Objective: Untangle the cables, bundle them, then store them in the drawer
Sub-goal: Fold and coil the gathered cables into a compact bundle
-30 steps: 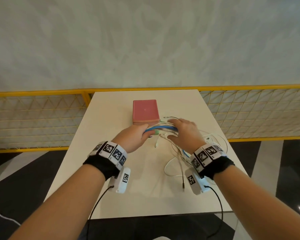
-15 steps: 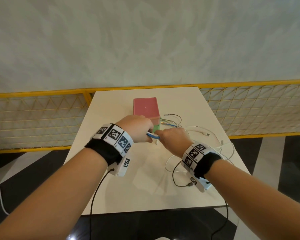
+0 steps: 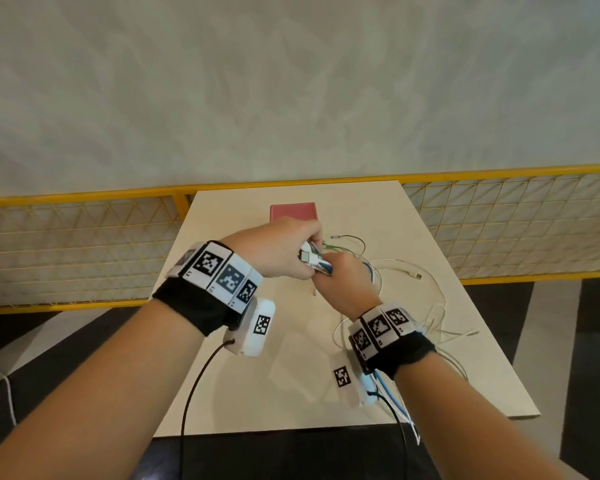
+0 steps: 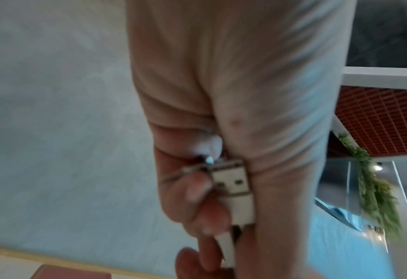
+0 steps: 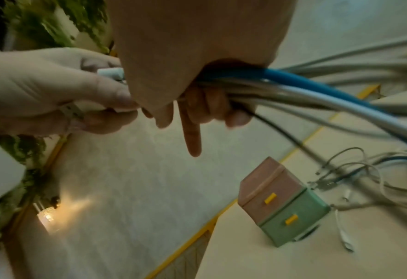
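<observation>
A bundle of cables (image 5: 317,88), white, grey and blue, runs through my right hand (image 3: 347,282), whose fingers curl round it above the table (image 3: 257,393). My left hand (image 3: 284,247) grips the plug ends right beside it. A white USB plug (image 4: 231,179) shows between its thumb and fingers. The rest of the cables (image 3: 413,271) trails loose and tangled over the table's right side. The small drawer unit (image 5: 281,203), pink above and green below with yellow handles, stands beyond the hands with both drawers closed. Only its pink top (image 3: 293,213) shows in the head view.
A yellow mesh railing (image 3: 84,244) runs behind and beside the table, with a pale wall beyond. The table's near edge (image 3: 291,431) lies under my forearms. Black leads hang from the wrist cameras (image 3: 260,323).
Both hands have risen from the table and drawn together, lifting the cable ends. The left hand has shifted its grip onto the plugs. More cable now trails loose at the right.
</observation>
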A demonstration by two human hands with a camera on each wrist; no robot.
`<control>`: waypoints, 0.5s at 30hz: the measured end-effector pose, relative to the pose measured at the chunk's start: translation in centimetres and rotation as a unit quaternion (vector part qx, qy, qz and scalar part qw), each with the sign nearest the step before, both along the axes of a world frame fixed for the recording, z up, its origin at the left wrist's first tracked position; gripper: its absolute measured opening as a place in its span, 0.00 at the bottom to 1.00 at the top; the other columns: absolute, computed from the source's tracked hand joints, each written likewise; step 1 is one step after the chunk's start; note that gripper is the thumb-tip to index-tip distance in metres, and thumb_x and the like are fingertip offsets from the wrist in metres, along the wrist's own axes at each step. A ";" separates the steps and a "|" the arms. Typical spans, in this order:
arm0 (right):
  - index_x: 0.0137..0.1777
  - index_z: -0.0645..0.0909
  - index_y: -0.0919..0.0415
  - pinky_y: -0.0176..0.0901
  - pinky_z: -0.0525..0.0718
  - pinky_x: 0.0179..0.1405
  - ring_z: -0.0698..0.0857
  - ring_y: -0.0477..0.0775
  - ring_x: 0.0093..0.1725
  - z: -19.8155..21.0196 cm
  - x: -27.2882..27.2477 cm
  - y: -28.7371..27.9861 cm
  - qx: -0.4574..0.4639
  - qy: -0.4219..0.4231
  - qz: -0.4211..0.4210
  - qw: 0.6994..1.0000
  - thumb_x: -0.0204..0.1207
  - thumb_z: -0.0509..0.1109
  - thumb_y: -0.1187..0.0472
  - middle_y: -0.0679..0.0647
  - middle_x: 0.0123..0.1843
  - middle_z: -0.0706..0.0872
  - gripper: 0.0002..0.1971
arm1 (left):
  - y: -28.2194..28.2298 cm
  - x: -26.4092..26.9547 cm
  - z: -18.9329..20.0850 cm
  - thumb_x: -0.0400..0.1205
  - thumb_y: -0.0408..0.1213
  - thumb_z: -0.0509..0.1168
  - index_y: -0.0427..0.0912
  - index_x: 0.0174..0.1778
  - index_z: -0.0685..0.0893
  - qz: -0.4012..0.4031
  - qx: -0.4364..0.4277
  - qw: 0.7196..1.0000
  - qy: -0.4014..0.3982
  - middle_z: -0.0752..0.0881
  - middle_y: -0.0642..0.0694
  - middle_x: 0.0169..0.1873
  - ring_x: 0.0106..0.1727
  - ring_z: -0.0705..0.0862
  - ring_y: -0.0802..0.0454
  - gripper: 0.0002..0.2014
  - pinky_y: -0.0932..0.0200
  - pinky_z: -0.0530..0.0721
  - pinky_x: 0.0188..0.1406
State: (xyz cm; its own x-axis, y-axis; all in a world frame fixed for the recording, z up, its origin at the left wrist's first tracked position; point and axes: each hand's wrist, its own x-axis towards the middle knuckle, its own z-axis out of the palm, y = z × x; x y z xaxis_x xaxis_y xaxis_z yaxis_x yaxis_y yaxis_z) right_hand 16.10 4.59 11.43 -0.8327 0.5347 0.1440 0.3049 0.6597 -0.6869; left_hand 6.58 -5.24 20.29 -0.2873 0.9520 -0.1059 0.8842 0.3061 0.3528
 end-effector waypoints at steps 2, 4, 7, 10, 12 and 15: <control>0.34 0.69 0.53 0.39 0.64 0.23 0.75 0.53 0.30 0.3 0.0 -0.3 0.002 0.003 0.021 1.000 0.73 0.63 0.65 0.51 0.30 0.78 0.09 | 0.2 0.3 -0.2 0.76 0.34 0.71 0.45 0.57 0.77 -0.011 -0.006 1.000 0.023 0.79 0.57 0.40 0.35 0.76 0.62 0.15 0.67 0.70 0.28; 0.35 0.70 0.52 0.37 0.65 0.24 0.75 0.49 0.29 0.4 0.1 -0.2 -0.045 0.033 0.007 0.998 0.74 0.63 0.66 0.48 0.29 0.77 0.10 | -0.2 0.3 0.0 0.75 0.35 0.74 0.48 0.59 0.78 -0.019 0.028 0.999 -0.009 0.79 0.60 0.42 0.40 0.79 0.61 0.19 0.73 0.73 0.32; 0.29 0.75 0.55 0.31 0.65 0.21 0.71 0.41 0.20 0.3 0.9 0.0 -0.151 0.103 -0.036 0.983 0.75 0.65 0.68 0.44 0.21 0.74 0.14 | -1.1 0.3 0.6 0.75 0.43 0.77 0.49 0.61 0.80 -0.008 0.140 0.976 -0.164 0.85 0.53 0.53 0.47 0.85 0.57 0.20 0.68 0.82 0.46; 0.28 0.79 0.59 0.35 0.66 0.20 0.70 0.41 0.16 0.5 1.3 -0.9 -0.196 0.133 -0.049 0.970 0.73 0.64 0.70 0.44 0.15 0.74 0.13 | -0.7 1.7 0.2 0.86 0.47 0.59 0.44 0.59 0.85 0.034 0.219 0.953 -0.205 0.83 0.43 0.53 0.51 0.85 0.50 0.14 0.60 0.84 0.52; 0.27 0.75 0.55 0.31 0.67 0.20 0.73 0.40 0.17 0.6 1.3 -1.6 -0.208 0.157 -0.044 0.965 0.72 0.63 0.73 0.42 0.15 0.76 0.16 | 0.3 2.8 -1.0 0.89 0.47 0.51 0.47 0.55 0.87 0.046 0.215 0.967 -0.127 0.79 0.42 0.50 0.58 0.78 0.48 0.19 0.57 0.74 0.65; 0.25 0.68 0.53 0.25 0.64 0.16 0.73 0.37 0.16 0.6 1.7 -2.2 -0.231 0.176 -0.039 0.956 0.72 0.62 0.78 0.37 0.13 0.75 0.21 | 1.3 3.7 -2.1 0.90 0.47 0.46 0.50 0.52 0.88 0.053 0.212 0.970 -0.105 0.78 0.47 0.48 0.60 0.73 0.51 0.22 0.58 0.66 0.67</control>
State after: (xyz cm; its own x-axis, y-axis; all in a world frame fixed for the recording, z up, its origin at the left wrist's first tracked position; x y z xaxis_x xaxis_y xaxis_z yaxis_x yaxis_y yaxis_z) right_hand 17.76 2.43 12.07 -0.7318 0.6666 0.1417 0.0374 0.2469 -0.9683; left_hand 10.27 -3.96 18.15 -0.4009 0.8887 0.2224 0.7501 0.1790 0.6367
